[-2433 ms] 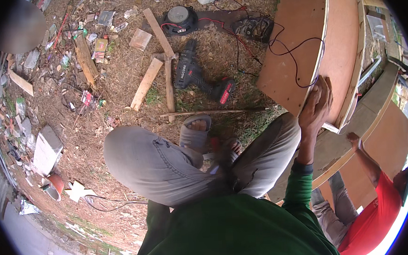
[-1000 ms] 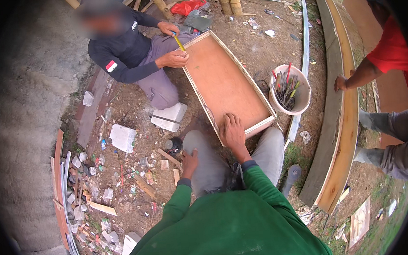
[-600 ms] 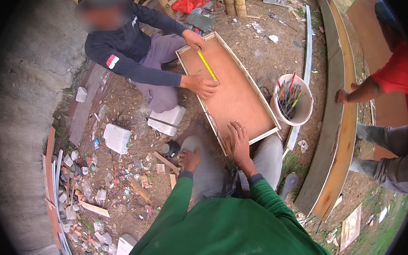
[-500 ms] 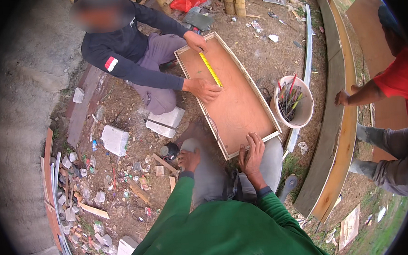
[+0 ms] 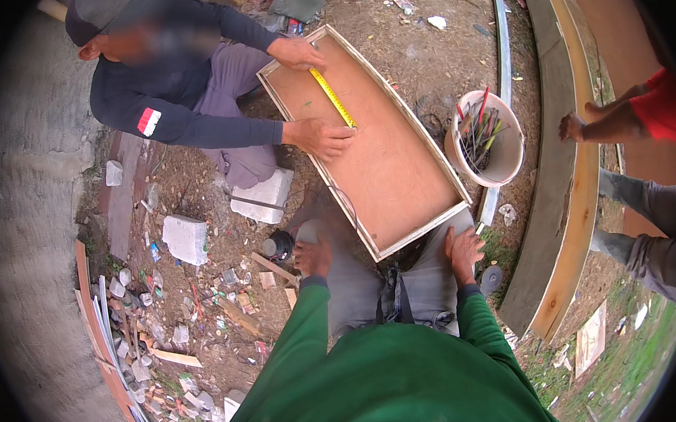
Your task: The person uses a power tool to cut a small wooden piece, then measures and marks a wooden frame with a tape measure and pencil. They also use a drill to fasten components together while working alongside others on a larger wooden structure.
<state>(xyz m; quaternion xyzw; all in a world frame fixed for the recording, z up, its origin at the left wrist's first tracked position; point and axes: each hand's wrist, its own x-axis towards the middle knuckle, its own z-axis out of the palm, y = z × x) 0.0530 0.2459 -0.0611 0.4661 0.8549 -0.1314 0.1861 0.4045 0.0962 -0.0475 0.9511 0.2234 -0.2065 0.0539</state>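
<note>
My left hand (image 5: 312,257) rests on my left knee, fingers curved loosely over it with nothing held. On my right knee lies my right hand (image 5: 464,251), its fingers apart, just beside the near corner of a shallow wooden box (image 5: 399,196). The box has a thin plywood bottom and a low frame; its near end sits against my legs. Across its far part a co-worker in dark sleeves stretches a yellow tape measure (image 5: 333,97), with one hand (image 5: 297,53) at the far end and the other hand (image 5: 322,138) at the near end.
A white bucket (image 5: 458,146) of tools stands right of the box. Long boards (image 5: 556,174) run along the right, where another person in red reaches over them. Pale blocks (image 5: 185,240), wood scraps and rubble cover the left ground beside a concrete wall (image 5: 29,230).
My right hand has left the box's near edge and moved right onto my knee. My left hand stays on the left knee. The co-worker still holds the tape across the box.
</note>
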